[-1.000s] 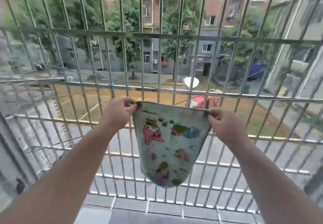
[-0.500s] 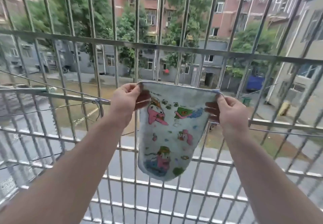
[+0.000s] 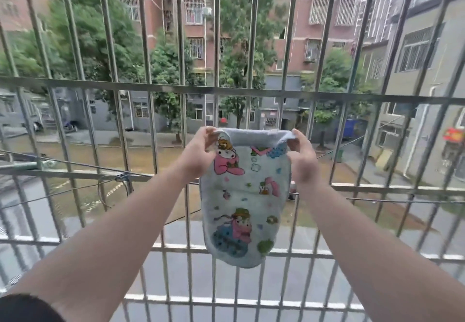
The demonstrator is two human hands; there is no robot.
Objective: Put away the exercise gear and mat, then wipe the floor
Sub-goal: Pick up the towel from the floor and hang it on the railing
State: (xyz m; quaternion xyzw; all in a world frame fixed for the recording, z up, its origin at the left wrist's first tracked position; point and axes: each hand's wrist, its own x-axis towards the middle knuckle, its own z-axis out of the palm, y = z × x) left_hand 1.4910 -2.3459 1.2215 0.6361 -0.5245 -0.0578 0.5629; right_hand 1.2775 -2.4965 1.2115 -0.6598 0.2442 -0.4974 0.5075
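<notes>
Both arms stretched forward at chest height before the metal window grille (image 3: 241, 94). Left hand (image 3: 198, 157) pinches the top left corner of a small cartoon-printed cloth (image 3: 245, 206); right hand (image 3: 303, 162) pinches the top right corner. Cloth hangs spread between them, upper edge folded over, lower end loose against the bars. Courtyard and apartment blocks (image 3: 297, 19) beyond.

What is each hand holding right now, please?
Left hand: closed, pinching the top left corner of the cartoon cloth.
Right hand: closed, pinching the cloth's top right corner.
</notes>
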